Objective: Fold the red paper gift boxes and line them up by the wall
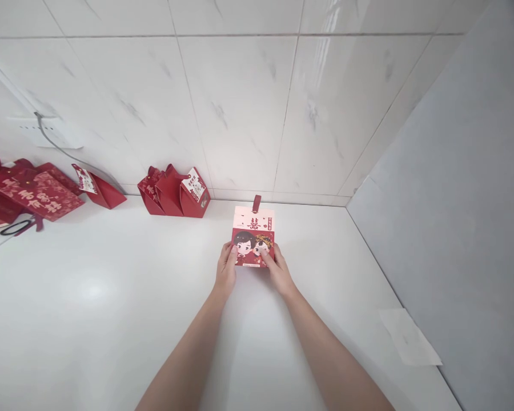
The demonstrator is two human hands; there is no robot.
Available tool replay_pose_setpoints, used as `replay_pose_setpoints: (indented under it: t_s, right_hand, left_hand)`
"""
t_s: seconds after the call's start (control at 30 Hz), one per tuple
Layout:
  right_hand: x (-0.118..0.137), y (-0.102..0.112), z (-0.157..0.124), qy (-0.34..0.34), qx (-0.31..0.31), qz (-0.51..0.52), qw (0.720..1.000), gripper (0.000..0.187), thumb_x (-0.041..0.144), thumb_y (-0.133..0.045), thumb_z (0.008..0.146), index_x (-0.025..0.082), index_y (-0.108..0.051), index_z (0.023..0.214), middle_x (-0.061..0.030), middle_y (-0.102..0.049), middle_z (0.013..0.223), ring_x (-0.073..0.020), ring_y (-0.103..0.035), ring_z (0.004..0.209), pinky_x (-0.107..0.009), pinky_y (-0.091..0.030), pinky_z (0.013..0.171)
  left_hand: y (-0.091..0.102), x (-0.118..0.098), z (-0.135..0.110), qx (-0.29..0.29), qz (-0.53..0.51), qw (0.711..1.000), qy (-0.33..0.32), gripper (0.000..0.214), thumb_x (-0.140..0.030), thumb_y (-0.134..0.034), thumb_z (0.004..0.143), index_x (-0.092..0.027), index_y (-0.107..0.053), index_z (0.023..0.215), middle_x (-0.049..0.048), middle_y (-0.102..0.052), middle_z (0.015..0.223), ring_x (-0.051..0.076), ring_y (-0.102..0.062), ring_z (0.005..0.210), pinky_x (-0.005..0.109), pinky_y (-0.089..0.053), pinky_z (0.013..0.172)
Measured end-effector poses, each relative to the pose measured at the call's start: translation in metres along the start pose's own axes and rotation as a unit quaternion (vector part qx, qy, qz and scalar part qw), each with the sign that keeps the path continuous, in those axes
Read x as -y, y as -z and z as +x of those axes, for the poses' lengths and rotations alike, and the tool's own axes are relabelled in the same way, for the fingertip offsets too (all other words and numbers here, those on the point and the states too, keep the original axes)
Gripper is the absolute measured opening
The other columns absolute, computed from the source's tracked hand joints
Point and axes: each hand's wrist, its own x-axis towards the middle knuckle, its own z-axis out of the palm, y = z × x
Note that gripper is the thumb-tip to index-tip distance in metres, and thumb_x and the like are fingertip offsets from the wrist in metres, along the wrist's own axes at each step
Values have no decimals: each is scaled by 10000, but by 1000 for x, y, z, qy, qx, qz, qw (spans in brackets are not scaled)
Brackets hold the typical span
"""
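Between my two hands is a red and pale pink gift box (pixel 253 222), printed with a cartoon couple and red Chinese characters. A dark red ribbon loop stands up from its top edge. My left hand (pixel 227 267) grips the box's lower left side, thumb on the front. On the lower right side my right hand (pixel 279 268) holds it, its thumb lying across the front picture. Fingers behind the box are hidden. Whether the box touches the table, I cannot tell.
Several folded red gift boxes (pixel 169 194) stand by the tiled wall (pixel 240 103), left of my hands. A single red box (pixel 105 191) and a pile of red gift bags (pixel 43 194) lie farther left, near black-handled scissors (pixel 16 228). White paper (pixel 411 337) lies at right on the white table (pixel 89 319).
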Motion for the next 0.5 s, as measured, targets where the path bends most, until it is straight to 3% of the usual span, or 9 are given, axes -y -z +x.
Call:
replay_pose_setpoints:
  t_s: [0.17, 0.3, 0.5]
  right_hand:
    - [2, 3, -1, -11, -41, 49, 998, 402, 516, -561, 885, 297, -628, 1215, -20, -610, 1297, -244, -482, 1303, -408, -337, 1142]
    - [2, 2, -3, -18, -46, 49, 998, 400, 512, -573, 879, 305, -633, 1217, -14, -603, 1299, -239, -469, 1313, -402, -319, 1155]
    - [8, 3, -8, -5, 14, 18, 1000, 453, 425, -672, 834, 319, -587, 1267, -27, -579, 1328, -260, -493, 1285, -415, -353, 1130]
  left_hand:
    - [-6, 1, 1, 19, -62, 997, 38, 449, -529, -616, 825, -176, -662, 1099, 100, -667, 1185, 274, -588, 1162, 363, -453, 988]
    - [-4, 2, 1, 11, -49, 997, 53, 491, -577, -551, 857, -163, -691, 1079, 107, -700, 1145, 282, -613, 1133, 396, -435, 1015]
    - [-1, -1, 4, 11, -87, 992, 95, 529, -587, -554, 841, -159, -707, 1113, 107, -717, 1124, 306, -648, 1084, 422, -450, 995]
